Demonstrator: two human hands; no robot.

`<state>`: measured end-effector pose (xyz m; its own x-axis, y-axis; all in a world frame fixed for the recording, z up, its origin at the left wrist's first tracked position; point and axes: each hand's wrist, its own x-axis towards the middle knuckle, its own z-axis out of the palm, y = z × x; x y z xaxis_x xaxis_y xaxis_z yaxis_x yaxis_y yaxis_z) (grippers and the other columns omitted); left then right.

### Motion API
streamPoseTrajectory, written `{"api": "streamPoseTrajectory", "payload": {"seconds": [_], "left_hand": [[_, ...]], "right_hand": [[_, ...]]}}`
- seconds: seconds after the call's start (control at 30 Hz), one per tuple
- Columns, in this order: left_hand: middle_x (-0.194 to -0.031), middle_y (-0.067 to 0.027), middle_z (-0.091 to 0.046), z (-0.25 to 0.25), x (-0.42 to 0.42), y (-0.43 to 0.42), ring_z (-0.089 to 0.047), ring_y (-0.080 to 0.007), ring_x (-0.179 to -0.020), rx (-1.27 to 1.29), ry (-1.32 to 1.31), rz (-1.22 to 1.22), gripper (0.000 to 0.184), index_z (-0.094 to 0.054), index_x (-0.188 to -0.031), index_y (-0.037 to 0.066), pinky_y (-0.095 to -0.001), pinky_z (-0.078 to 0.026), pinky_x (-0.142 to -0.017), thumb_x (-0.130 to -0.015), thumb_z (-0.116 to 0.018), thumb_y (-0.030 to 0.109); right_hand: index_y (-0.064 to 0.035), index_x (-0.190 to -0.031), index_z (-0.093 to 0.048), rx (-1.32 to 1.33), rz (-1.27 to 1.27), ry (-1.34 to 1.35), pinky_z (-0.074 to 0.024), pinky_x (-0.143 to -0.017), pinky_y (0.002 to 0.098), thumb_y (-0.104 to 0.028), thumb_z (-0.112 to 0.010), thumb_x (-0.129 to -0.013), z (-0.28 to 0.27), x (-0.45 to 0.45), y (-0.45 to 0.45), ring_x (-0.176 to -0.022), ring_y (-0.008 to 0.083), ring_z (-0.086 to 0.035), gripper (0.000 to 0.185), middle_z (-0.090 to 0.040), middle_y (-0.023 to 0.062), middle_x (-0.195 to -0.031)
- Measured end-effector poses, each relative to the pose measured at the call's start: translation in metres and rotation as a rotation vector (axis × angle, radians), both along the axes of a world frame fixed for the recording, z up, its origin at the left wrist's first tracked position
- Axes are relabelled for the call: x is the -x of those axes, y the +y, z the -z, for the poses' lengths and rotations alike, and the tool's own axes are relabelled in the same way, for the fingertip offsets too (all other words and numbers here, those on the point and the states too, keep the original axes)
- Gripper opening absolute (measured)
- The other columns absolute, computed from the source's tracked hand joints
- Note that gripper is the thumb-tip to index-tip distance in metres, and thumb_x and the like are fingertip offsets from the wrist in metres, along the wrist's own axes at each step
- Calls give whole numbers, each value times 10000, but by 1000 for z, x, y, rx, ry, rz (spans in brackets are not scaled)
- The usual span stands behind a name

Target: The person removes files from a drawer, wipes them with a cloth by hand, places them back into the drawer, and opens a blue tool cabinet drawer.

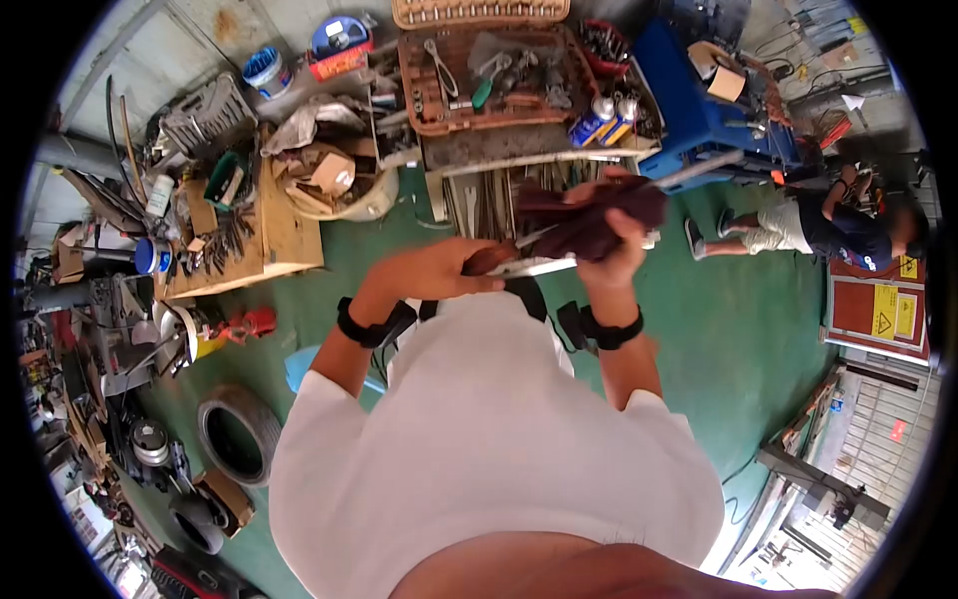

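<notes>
My left hand (434,268) is closed round the reddish-brown handle (487,262) of a long, thin metal tool. Its grey shaft (699,168) slants up to the right; the exact kind of tool cannot be made out. A dark maroon cloth (574,225) is wrapped about the middle of the shaft, and my right hand (617,250) grips it there, fingers closed. Below both hands, an open drawer (474,205) holds several long metal tools, partly hidden by the cloth.
On the bench ahead lies an open orange-brown tool case (424,110) beside blue-and-yellow spray cans (606,122). A blue cabinet (664,105) stands right of it. At left are a wooden bench (284,250) and a tyre (212,429). Another person (793,225) stands at right.
</notes>
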<state>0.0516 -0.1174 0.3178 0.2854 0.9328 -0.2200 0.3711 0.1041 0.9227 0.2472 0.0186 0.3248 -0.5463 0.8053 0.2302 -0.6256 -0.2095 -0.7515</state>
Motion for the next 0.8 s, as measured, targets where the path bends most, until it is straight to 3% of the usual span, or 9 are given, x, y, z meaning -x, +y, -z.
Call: {"api": "streamPoseTrajectory", "payload": {"seconds": [0.1, 0.17, 0.23, 0.27, 0.37, 0.5, 0.6, 0.7, 0.8], "left_hand": [[-780, -83, -597, 5, 18, -2, -548, -199, -681, -151, 34, -27, 380, -606, -1171, 46, -352, -435, -627, -913, -672, 316], [-725, -98, -553, -3, 22, 0, -529, -217, -649, -145, 37, -30, 306, -610, -1080, 48, -368, -420, -603, -915, -663, 299], [-685, -98, -532, -14, 22, 3, -512, -231, -612, -62, 170, 61, 275, -578, -984, 39, -371, -410, -586, -915, -660, 293], [-652, -109, -514, -5, 20, 6, -489, -269, -578, -183, 135, 22, 272, -537, -910, 31, -380, -394, -566, -914, -658, 274], [-673, -134, -542, -11, 6, 28, -502, -311, -579, -237, 158, -6, 252, -568, -972, 27, -391, -390, -565, -911, -660, 253], [-668, -125, -544, 11, 6, 44, -527, -302, -587, -400, 126, 107, 263, -567, -1015, 25, -393, -394, -570, -912, -659, 249], [-680, -114, -565, -5, 4, 43, -552, -285, -605, -166, 173, 71, 233, -564, -1028, 50, -383, -406, -576, -921, -649, 239], [-681, -103, -567, 15, 11, 41, -555, -270, -605, -189, 164, 66, 215, -568, -1012, 61, -375, -410, -575, -925, -647, 241], [-686, -101, -570, 26, 4, 41, -558, -255, -607, -211, 171, 85, 213, -574, -1006, 61, -368, -414, -573, -931, -641, 249]], "right_hand": [[-59, -1298, -443, 134, 136, 248, -489, -886, 433, -268, -556, -861, -23, -29, 41, -938, 297, -595, 497, -623, 176, -966], [-66, -1268, -460, -46, 104, 256, -433, -961, 423, -300, -556, -857, -31, -34, 47, -998, 266, -552, 483, -588, 129, -1014], [-68, -1254, -465, -21, 16, 327, -413, -973, 433, -307, -563, -849, -20, -29, 37, -999, 265, -530, 481, -562, 114, -971], [-58, -1233, -483, 20, 13, 323, -412, -970, 418, -320, -579, -839, -13, -23, 27, -1008, 275, -543, 483, -573, 122, -1000], [-30, -1193, -504, 84, -31, 5, -450, -961, 414, -259, -620, -806, -1, 7, -16, -1022, 305, -574, 464, -601, 165, -1047], [-31, -1184, -498, 138, 38, -34, -456, -977, 484, -192, -607, -792, 14, 4, -8, -1033, 352, -605, 437, -611, 189, -1051], [-43, -1211, -491, 30, 160, 70, -441, -996, 497, -204, -597, -800, 0, -30, 19, -1037, 352, -603, 454, -609, 176, -1045], [-30, -1182, -483, 19, 271, 288, -465, -956, 482, -245, -616, -794, -18, -64, 46, -994, 350, -612, 463, -628, 206, -1008], [-44, -1202, -480, -46, 308, 273, -463, -955, 481, -270, -585, -819, -8, -82, 47, -989, 333, -609, 457, -599, 168, -1061]]}}
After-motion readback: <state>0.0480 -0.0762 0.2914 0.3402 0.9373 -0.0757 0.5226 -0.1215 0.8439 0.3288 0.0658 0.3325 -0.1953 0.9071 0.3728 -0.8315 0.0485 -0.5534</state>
